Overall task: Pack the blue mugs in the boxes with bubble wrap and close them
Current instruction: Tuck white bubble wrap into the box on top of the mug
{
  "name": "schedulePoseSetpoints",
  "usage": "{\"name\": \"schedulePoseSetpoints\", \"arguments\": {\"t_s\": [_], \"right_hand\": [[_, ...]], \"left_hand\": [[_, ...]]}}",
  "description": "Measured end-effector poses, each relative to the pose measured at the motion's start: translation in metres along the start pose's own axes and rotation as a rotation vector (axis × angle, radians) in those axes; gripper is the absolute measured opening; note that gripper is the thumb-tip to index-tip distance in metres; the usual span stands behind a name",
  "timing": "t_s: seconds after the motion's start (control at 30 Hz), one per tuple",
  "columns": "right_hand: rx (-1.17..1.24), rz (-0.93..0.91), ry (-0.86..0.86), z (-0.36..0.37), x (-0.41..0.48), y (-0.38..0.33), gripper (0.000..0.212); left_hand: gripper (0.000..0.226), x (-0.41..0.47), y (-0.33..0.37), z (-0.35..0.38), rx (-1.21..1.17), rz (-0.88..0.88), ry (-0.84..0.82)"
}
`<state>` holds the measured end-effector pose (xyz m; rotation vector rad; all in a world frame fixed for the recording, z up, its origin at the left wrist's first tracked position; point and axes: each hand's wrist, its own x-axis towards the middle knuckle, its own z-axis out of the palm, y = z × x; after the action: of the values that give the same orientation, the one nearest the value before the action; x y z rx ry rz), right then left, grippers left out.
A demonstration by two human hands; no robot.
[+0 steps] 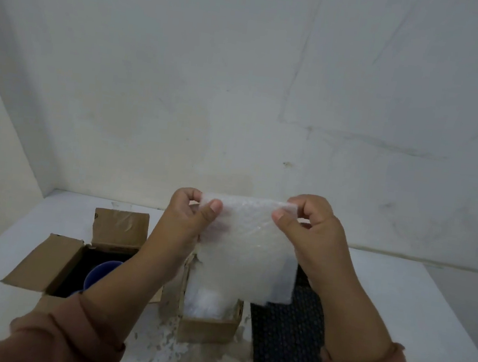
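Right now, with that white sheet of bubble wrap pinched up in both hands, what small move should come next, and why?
Probably lower the white bubble wrap sheet into the small brown cardboard box under it. The left hand and right hand pinch its top corners, it hangs right over that open box, and white padding already fills the inside.

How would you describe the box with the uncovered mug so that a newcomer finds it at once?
On the white table two cardboard boxes stand side by side. Take the left box, its flaps spread open over a dark inside. It alone shows a bare blue mug; the neighbouring box is filled with white bubble wrap.
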<state>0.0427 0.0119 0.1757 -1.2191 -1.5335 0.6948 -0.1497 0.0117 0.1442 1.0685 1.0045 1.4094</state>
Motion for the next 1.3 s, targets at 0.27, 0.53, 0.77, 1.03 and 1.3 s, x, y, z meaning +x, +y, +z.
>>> {"name": "schedulePoseSetpoints", "arguments": {"t_s": [0.27, 0.53, 0.77, 1.03, 1.3], "right_hand": [[0.251, 0.281, -0.063, 0.017, 0.006, 0.016, 0.023], [0.394, 0.585, -0.482, 0.005, -0.011, 0.056, 0.028], [0.444, 0.568, -0.387, 0.008, -0.009, 0.068, 0.040], [0.184, 0.579, -0.337, 0.015, -0.011, 0.084, 0.034], [-0.115, 0.439, -0.573, 0.036, -0.014, 0.086, 0.016]], "left_hand": [[0.036, -0.008, -0.018, 0.004, 0.013, -0.448, -0.169], [0.035, -0.002, -0.022, -0.019, -0.196, -0.526, -0.165], [0.024, -0.003, -0.043, -0.020, -0.296, -0.639, 0.014], [0.040, -0.004, -0.052, -0.030, -0.269, -0.799, -0.087], [0.044, 0.010, -0.046, -0.021, 0.142, -0.691, -0.100]]}}
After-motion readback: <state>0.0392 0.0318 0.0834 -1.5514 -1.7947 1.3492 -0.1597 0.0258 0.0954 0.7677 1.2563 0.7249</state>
